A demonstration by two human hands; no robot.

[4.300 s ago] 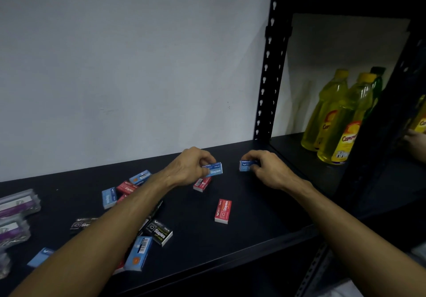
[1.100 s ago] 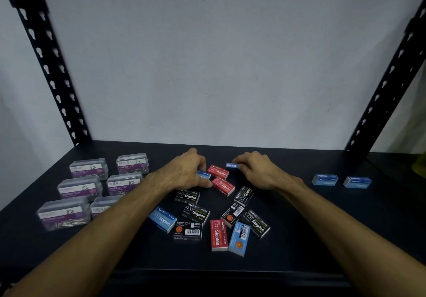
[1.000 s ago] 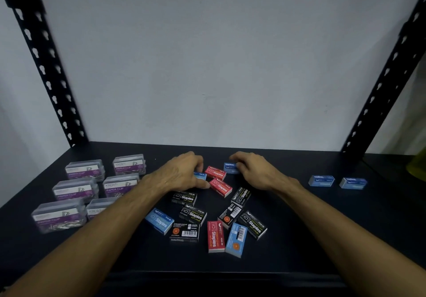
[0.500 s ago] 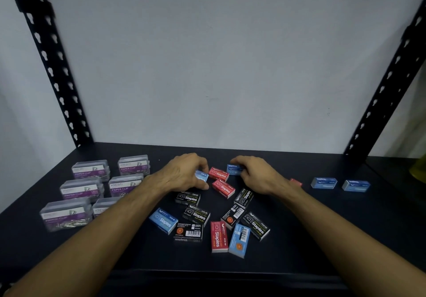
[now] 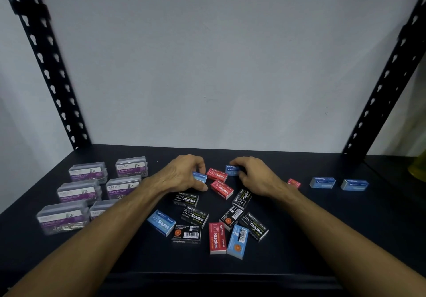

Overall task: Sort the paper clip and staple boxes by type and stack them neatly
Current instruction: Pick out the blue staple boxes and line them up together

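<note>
My left hand closes around a blue staple box on the black shelf. My right hand pinches another blue box, beside two red boxes.

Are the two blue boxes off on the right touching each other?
Apart. The head view shows dark shelf between the two blue boxes.

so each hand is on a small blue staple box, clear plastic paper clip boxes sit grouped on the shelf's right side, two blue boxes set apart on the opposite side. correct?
Sides are swapped. The head view shows the clear plastic paper clip boxes grouped on the left of the black shelf, and the two blue boxes set apart on the right. The rest holds: the left hand and right hand each grip a small blue staple box.
</note>
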